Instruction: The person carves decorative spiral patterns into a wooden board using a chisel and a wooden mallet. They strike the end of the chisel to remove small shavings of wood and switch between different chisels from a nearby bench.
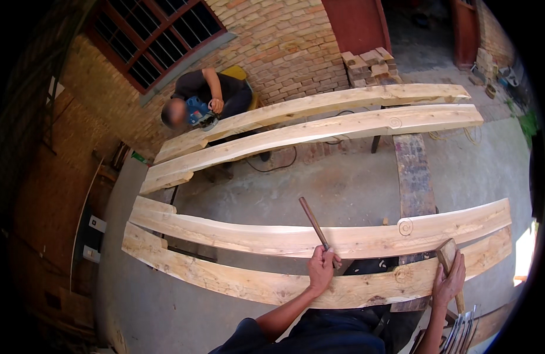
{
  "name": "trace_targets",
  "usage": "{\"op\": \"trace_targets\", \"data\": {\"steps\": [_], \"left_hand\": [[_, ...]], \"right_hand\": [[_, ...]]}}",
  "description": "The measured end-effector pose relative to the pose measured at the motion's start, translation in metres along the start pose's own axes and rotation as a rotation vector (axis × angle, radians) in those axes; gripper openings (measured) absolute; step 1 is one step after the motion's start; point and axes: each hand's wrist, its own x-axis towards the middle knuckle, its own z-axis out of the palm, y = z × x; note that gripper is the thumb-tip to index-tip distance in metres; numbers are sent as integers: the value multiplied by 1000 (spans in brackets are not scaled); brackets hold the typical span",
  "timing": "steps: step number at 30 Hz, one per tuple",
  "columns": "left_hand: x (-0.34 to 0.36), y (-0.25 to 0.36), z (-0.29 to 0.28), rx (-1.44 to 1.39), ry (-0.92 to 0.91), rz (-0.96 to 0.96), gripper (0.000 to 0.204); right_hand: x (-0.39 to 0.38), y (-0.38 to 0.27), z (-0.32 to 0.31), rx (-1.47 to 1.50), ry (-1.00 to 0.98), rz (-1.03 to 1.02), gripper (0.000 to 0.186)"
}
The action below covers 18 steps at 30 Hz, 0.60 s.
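My left hand (321, 272) is closed around a slim chisel (312, 219), its brown handle slanting up and away to the left over the pale planks. The blade end is hidden by my fingers. At the right, my right hand (449, 279) grips a wooden mallet (446, 253) by its blocky head. Beneath both hands lies the nearest long curved plank (237, 277). Just beyond it runs a second plank (255, 236), with a spiral drawn (406, 227) near its right end.
Two more curved planks (319, 131) lie across the far side. Behind them a person (225, 94) leans over a blue power tool (197, 110). Several metal-bladed tools (460, 331) sit at the lower right. A worn support board (415, 177) spans beneath the planks. A cable (278, 168) trails on the floor.
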Motion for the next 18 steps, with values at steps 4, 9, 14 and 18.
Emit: {"op": "trace_targets", "data": {"steps": [4, 9, 14, 18], "left_hand": [[1, 1, 0, 41, -5, -13, 19], [1, 0, 0, 50, 2, 9, 19], [1, -2, 0, 49, -13, 2, 19], [1, -4, -1, 50, -13, -2, 19]], "right_hand": [[-1, 3, 2, 5, -4, 2, 75], [-1, 4, 3, -6, -2, -2, 76], [-1, 7, 5, -7, 2, -6, 76], [-1, 6, 5, -9, 3, -6, 76]]}}
